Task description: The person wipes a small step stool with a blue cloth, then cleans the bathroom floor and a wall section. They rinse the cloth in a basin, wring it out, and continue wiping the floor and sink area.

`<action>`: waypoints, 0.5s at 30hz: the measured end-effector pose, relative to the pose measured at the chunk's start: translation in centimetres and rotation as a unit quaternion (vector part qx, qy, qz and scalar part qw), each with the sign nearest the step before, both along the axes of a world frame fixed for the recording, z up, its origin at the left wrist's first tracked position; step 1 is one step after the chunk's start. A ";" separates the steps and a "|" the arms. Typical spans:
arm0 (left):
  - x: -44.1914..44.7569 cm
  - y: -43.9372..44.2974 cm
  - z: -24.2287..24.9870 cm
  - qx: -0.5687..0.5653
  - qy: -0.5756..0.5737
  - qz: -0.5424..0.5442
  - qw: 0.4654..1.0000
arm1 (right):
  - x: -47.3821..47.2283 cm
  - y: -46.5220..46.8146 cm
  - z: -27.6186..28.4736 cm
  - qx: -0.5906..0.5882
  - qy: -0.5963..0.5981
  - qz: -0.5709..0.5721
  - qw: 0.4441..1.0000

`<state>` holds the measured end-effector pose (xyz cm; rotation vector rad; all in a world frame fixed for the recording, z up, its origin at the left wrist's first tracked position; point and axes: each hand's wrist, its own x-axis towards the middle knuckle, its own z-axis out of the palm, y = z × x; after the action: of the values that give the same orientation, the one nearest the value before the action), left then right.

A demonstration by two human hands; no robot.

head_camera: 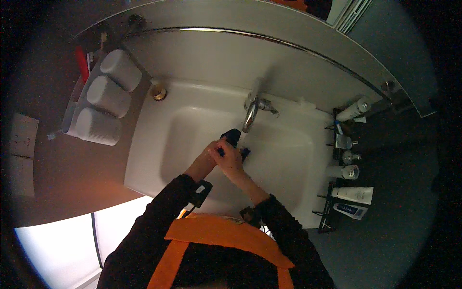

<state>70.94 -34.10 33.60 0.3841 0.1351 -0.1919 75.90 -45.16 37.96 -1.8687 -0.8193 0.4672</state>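
Observation:
A dark, wet-looking cloth (231,136) is bunched between my two hands over the white washbasin (278,173). My left hand (208,156) grips it from the left, its fingers partly hidden. My right hand (231,162) is closed on the cloth from the right, with the thumb and fingertips meeting my left hand. A second dark end of the cloth pokes out to the right, below my right knuckles. Just beyond the hands, the chrome faucet (251,112) points its spout down towards the cloth. Whether water runs cannot be made out.
Several white cups (114,95) stand on a left wall rack with toothbrushes and a red item (82,64). A small brown container (158,92) occupies the back left basin corner. Tubes (353,195) and bottles (349,172) line black wire racks at right. A chrome rail (249,35) spans the back.

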 end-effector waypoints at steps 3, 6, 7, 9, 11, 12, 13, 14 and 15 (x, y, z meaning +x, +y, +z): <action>-0.1 -0.9 1.0 0.083 0.129 0.017 0.988 | 0.2 -0.3 -2.3 -0.168 0.048 -0.126 0.977; 0.2 -1.0 2.8 0.371 0.082 -0.037 0.924 | 4.0 -2.2 -7.4 -0.153 0.161 -0.169 0.960; 0.4 -0.7 3.3 0.413 0.137 -0.094 0.895 | 4.6 -2.8 -8.8 -0.101 0.194 -0.186 0.958; 0.6 0.0 3.6 0.425 0.171 -0.106 0.883 | 6.1 -3.9 -10.4 0.041 0.362 -0.080 0.928; 0.5 0.5 3.2 0.463 0.184 -0.085 0.863 | 6.6 -4.0 -10.0 0.085 0.301 -0.029 0.949; 0.4 0.6 2.6 0.529 0.160 -0.050 0.832 | 6.3 -3.7 -9.1 0.071 0.152 -0.027 0.985; 0.1 0.5 1.9 0.581 0.110 0.003 0.807 | 5.7 -3.2 -8.0 0.056 -0.001 -0.024 0.998; 0.0 0.4 1.2 0.562 0.124 0.021 0.818 | 5.0 -2.7 -6.7 -0.028 0.005 -0.030 0.999; -0.2 0.1 0.5 0.474 0.109 0.053 0.872 | 4.3 -2.3 -5.3 -0.111 0.011 -0.038 0.993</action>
<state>70.76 -33.95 34.06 1.3383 0.4797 -0.0441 80.20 -47.45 32.69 -2.0882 -0.7017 0.5475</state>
